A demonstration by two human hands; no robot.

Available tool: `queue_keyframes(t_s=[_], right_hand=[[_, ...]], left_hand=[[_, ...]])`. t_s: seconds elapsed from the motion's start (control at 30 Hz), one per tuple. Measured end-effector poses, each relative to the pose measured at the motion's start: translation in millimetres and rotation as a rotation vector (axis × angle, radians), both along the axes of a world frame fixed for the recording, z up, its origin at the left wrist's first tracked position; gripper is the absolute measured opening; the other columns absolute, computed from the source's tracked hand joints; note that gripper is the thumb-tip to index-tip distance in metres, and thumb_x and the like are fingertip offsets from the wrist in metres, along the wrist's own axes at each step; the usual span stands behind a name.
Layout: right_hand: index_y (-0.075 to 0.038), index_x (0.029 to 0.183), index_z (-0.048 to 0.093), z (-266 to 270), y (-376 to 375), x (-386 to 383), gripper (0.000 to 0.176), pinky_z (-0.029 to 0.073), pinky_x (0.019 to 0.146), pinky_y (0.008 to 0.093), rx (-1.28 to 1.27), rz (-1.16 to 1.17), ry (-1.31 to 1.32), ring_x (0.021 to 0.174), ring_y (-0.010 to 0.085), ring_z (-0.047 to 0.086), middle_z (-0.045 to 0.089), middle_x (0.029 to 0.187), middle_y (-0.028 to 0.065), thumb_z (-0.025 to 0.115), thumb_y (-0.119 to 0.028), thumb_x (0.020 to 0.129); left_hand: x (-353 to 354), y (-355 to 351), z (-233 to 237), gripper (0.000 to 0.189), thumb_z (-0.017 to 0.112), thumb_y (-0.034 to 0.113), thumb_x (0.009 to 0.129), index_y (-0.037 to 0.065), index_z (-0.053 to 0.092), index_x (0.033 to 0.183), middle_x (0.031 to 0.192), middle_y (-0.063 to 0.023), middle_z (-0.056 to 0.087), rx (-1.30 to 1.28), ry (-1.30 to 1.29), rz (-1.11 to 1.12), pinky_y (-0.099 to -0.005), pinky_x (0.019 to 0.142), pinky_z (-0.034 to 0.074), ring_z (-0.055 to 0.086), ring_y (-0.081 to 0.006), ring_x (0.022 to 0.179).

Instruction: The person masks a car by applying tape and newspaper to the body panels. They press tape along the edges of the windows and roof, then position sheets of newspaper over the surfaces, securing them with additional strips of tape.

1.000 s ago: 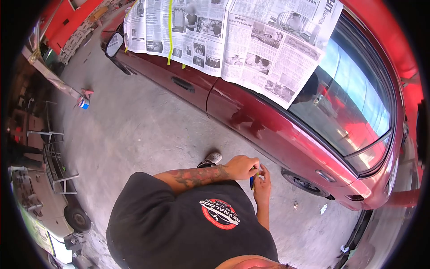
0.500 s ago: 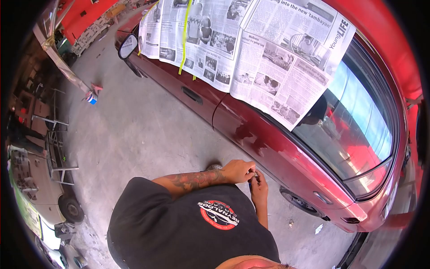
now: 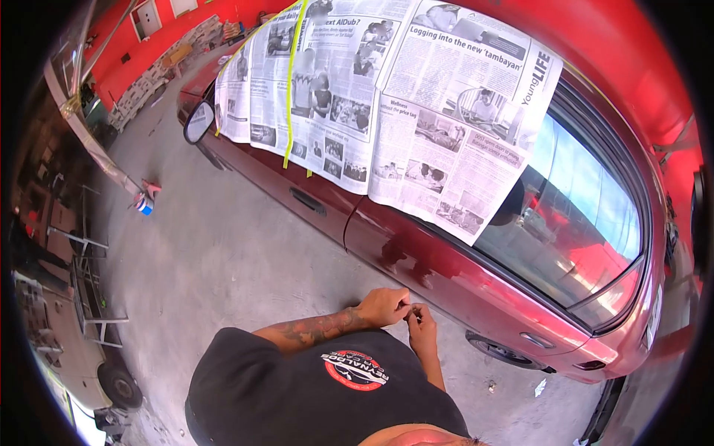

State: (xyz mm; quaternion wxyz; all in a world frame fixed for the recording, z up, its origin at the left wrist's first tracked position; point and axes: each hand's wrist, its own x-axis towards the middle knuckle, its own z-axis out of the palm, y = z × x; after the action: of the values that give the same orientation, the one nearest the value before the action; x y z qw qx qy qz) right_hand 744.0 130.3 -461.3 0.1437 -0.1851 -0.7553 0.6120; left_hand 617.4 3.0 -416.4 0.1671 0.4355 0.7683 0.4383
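My left hand (image 3: pixel 387 306) and my right hand (image 3: pixel 422 325) meet in front of my chest, fingers bent together around something too small to make out. Which arm is which is read from the tattooed forearm at the left. Beyond them stands a dark red car (image 3: pixel 416 256). Newspaper sheets (image 3: pixel 439 111) hang over its front windows and upper door, with a yellow-green tape strip (image 3: pixel 290 97) running down them. The rear side window (image 3: pixel 587 215) is uncovered. Neither hand touches the car.
A metal post (image 3: pixel 93 141) rises at the left, with a blue and white can (image 3: pixel 144 204) near its base. Metal stands (image 3: pixel 104 332) and a vehicle wheel (image 3: pixel 119 384) are at the far left. Small scraps (image 3: pixel 541 387) lie on the concrete floor (image 3: pixel 208 253).
The view has tilted, so the car and newspaper sit lower and farther left. Both hands remain together, slightly lower and farther left in view.
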Motion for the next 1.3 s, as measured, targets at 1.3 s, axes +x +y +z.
queue_keyframes(t_s=[1.3], right_hand=[[-0.001, 0.100, 0.061, 8.8, 12.8, 16.7, 0.021, 0.051, 0.073, 0.0378, 0.127, 0.104, -0.322, 0.080, 0.0293, 0.066, 0.068, 0.089, 0.0165, 0.065, -0.020, 0.091]], left_hand=[[10.3, -140.6, 402.3, 0.012, 0.063, -0.008, 0.079, -0.004, 0.062, 0.090, 0.084, -0.0042, 0.064, 0.814, 1.118, -1.012, -0.0253, 0.064, 0.057, 0.066, -0.0137, 0.071]])
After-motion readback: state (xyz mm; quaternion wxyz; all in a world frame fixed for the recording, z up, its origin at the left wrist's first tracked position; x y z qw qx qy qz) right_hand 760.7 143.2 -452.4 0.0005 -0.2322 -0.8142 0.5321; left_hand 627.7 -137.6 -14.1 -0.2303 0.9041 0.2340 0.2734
